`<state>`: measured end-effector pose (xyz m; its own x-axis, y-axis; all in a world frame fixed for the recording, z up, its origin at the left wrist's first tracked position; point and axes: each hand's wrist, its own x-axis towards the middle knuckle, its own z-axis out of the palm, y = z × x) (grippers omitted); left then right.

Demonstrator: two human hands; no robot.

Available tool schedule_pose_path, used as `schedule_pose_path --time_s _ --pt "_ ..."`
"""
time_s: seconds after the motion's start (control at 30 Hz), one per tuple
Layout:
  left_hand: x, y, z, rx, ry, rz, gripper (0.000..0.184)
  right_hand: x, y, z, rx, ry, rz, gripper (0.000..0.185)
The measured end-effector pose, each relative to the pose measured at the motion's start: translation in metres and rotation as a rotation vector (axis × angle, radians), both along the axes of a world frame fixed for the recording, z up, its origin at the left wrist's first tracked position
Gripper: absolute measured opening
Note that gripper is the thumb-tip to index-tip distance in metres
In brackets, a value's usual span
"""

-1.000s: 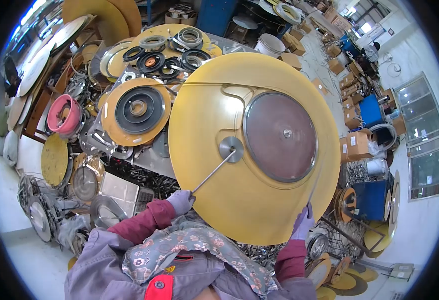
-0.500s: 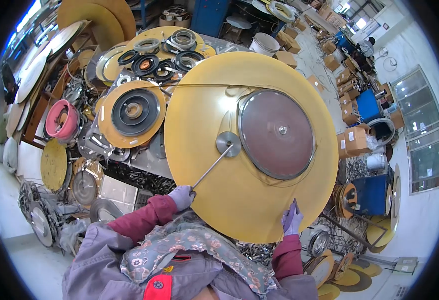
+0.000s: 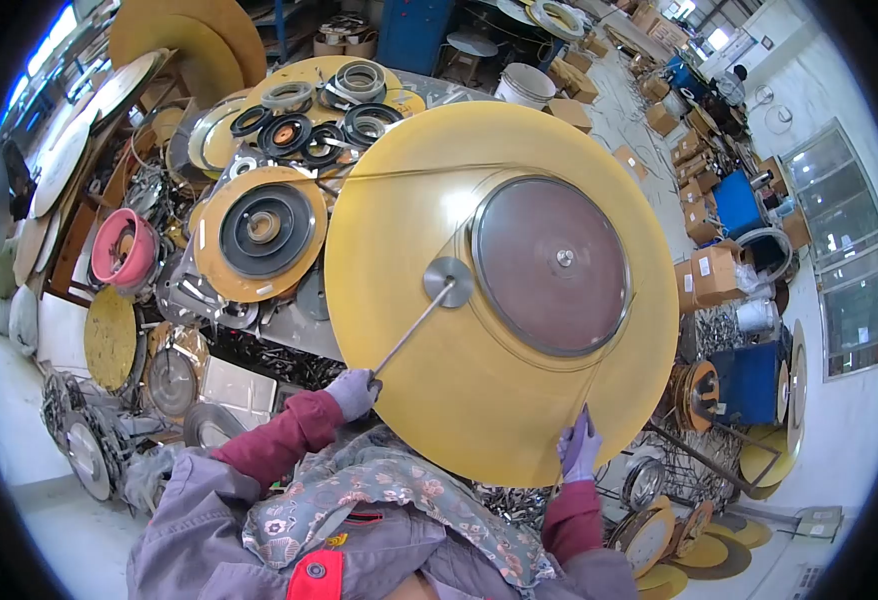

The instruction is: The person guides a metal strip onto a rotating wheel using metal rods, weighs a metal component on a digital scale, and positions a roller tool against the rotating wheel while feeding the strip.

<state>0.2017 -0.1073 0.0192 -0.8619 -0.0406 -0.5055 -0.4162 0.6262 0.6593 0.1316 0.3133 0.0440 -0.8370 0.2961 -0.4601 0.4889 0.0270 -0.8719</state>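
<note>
A large yellow disc (image 3: 409,380) lies before me. On it sit a brown round plate (image 3: 549,260) with a metal rim and a central knob, and a small grey metal disc (image 3: 450,283). My left hand (image 3: 355,394), in a light purple glove, is closed around a thin metal rod (image 3: 407,342). The rod's far end meets the middle of the small disc. At the yellow disc's lower right edge, my right hand (image 3: 580,446), also gloved, is closed with its fingertips together at a thin strip (image 3: 599,364). This strip curves around the brown plate and runs off leftward; its pinched end is partly hidden.
Left of the yellow disc, an orange disc (image 3: 214,270) bears a black reel (image 3: 271,230). Several rings and coils (image 3: 289,133) lie behind it. A pink basin (image 3: 125,247) stands far left, cardboard boxes (image 3: 716,270) at right, a white bucket (image 3: 526,86) behind.
The strip loops around the brown plate have shifted, and the slack bend above it has straightened. The small disc, the rod and my left hand sit slightly further left. My right hand has barely moved.
</note>
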Motion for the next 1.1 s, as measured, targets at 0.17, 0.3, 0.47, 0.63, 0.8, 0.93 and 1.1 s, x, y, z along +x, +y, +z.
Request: schedule_pose_path --time_s 0.17,0.3,0.47,0.63,0.8,0.93,1.1 --pt "-0.002 0.012 -0.004 0.031 0.029 -0.022 0.03 0.011 -0.009 0.005 -0.008 -0.023 -0.011 0.045" --pt "-0.012 0.004 0.003 0.034 0.001 0.029 0.028 -0.02 -0.009 0.006 -0.113 0.01 -0.063 0.048" --pt "-0.01 -0.002 0.004 0.013 -0.02 0.004 0.029 -0.032 0.005 0.002 -0.051 0.007 -0.025 0.05" --pt "-0.006 0.002 -0.006 -0.007 0.014 -0.022 0.028 -0.037 0.01 -0.003 -0.03 -0.004 -0.027 0.047" --pt "-0.039 -0.007 0.015 0.055 -0.079 0.08 0.029 -0.04 0.01 0.004 -0.021 -0.015 -0.011 0.047" --pt "-0.037 -0.026 0.011 -0.006 -0.033 0.044 0.03 -0.041 0.015 0.007 -0.019 0.001 0.039 0.047" --pt "-0.009 -0.022 0.019 -0.017 -0.035 0.007 0.029 -0.04 0.01 0.011 -0.029 -0.022 0.012 0.043"
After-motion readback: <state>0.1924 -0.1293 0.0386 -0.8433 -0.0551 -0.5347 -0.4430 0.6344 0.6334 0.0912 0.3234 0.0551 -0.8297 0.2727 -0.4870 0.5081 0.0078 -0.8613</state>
